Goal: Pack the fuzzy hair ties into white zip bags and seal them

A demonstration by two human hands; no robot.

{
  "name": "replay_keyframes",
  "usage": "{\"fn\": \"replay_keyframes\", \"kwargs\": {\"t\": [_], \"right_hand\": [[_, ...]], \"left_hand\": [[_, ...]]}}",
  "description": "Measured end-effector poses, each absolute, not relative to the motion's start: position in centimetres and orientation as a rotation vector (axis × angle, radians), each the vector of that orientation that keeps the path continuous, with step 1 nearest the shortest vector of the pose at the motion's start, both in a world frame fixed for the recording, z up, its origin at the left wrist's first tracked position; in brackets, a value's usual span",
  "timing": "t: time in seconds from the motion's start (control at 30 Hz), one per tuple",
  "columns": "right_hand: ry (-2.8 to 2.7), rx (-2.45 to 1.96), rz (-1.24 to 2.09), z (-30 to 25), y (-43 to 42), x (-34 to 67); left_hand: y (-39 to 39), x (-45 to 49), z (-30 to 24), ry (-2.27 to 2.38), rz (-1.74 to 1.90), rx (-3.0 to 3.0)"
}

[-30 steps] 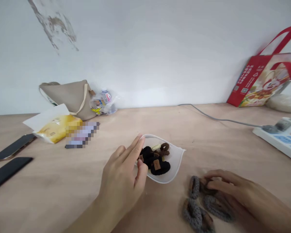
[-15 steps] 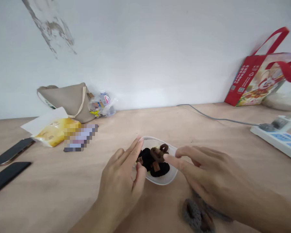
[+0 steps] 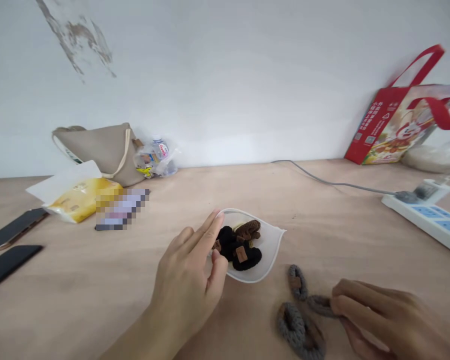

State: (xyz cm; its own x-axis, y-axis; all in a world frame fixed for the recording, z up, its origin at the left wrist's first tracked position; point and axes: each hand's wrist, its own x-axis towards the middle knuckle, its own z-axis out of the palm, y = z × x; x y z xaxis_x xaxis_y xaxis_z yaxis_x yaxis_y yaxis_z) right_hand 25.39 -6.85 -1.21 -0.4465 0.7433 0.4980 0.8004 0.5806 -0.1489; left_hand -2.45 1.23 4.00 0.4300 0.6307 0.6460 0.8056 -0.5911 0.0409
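Note:
My left hand (image 3: 189, 280) pinches the near left rim of a clear plastic bag (image 3: 270, 245) that lies open on the wooden table (image 3: 97, 280). Black and brown knitted hair ties (image 3: 240, 245) sit inside the bag. My right hand (image 3: 382, 320) rests low at the right, its fingertips pinching a grey knitted hair tie (image 3: 320, 305). Two more grey hair ties lie loose beside it, one (image 3: 295, 281) nearer the bag and one (image 3: 298, 334) near the table's front.
A beige pouch (image 3: 97, 150), a yellow packet (image 3: 78, 199) and a small plastic bottle (image 3: 157, 155) lie at the back left. Two dark phones (image 3: 11, 245) lie at the left edge. A white power strip (image 3: 427, 217) with its grey cable and a red gift bag (image 3: 397, 120) are at the right.
My right hand carried a brown hair tie from the loose pile into the bag, then drew back to the grey ties. My left hand stayed on the bag's rim.

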Motion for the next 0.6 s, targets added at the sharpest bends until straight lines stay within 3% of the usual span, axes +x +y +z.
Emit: {"fn": "replay_keyframes", "kwargs": {"t": [0.27,0.6], "right_hand": [[-2.295,-0.835,-0.261,6.0,-3.1,18.8],[-2.569,-1.271,0.181,-1.3,-3.6,24.2]], "left_hand": [[1.6,-2.9,4.0,-1.190,-0.922,-2.413],[1.4,-2.7,3.8,-1.247,-0.935,-2.433]]}}
